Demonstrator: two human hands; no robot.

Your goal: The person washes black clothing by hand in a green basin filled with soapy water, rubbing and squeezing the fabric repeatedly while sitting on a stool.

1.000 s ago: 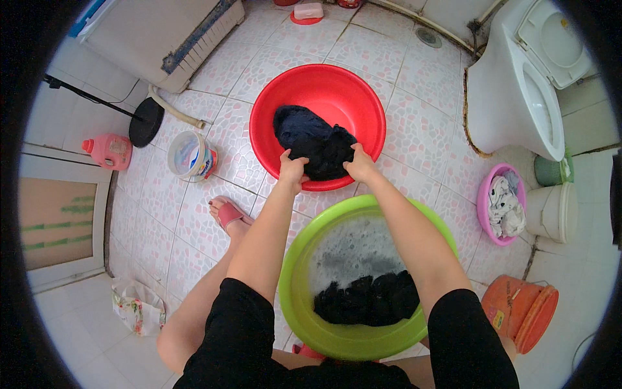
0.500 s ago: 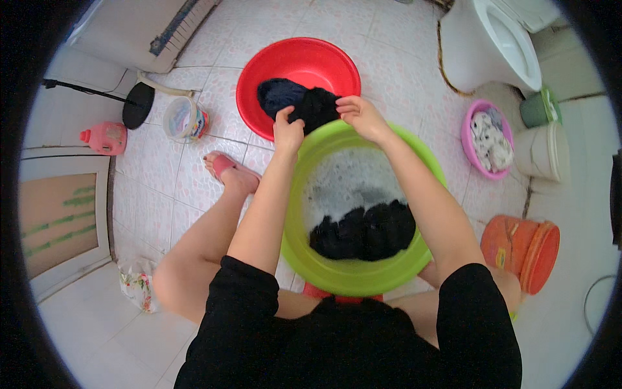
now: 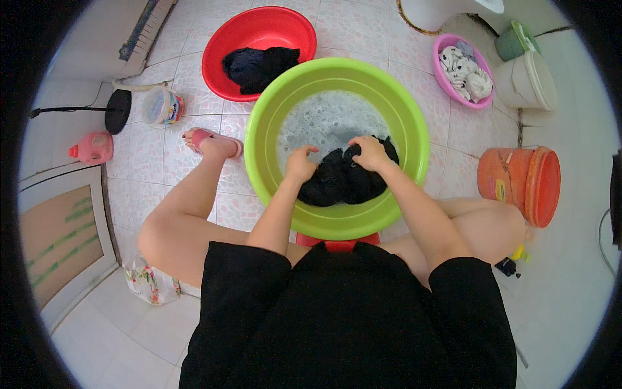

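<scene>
A black garment (image 3: 337, 185) lies in sudsy water (image 3: 327, 117) toward the near side of a lime-green plastic washbasin (image 3: 262, 139). The left hand (image 3: 301, 164), thumb and fingers parted, is at the garment's left edge; the right hand (image 3: 371, 155) pinches a fold of it. Beyond, to the left, a red basin (image 3: 259, 29) contains dark laundry (image 3: 259, 68).

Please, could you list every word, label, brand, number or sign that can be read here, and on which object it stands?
White tub: coloured label with lettering, not copied out here.
Orange bucket: yellow label, print too small to read.
Green basin, red basin, black laundry: no lettering that I can see.
</scene>
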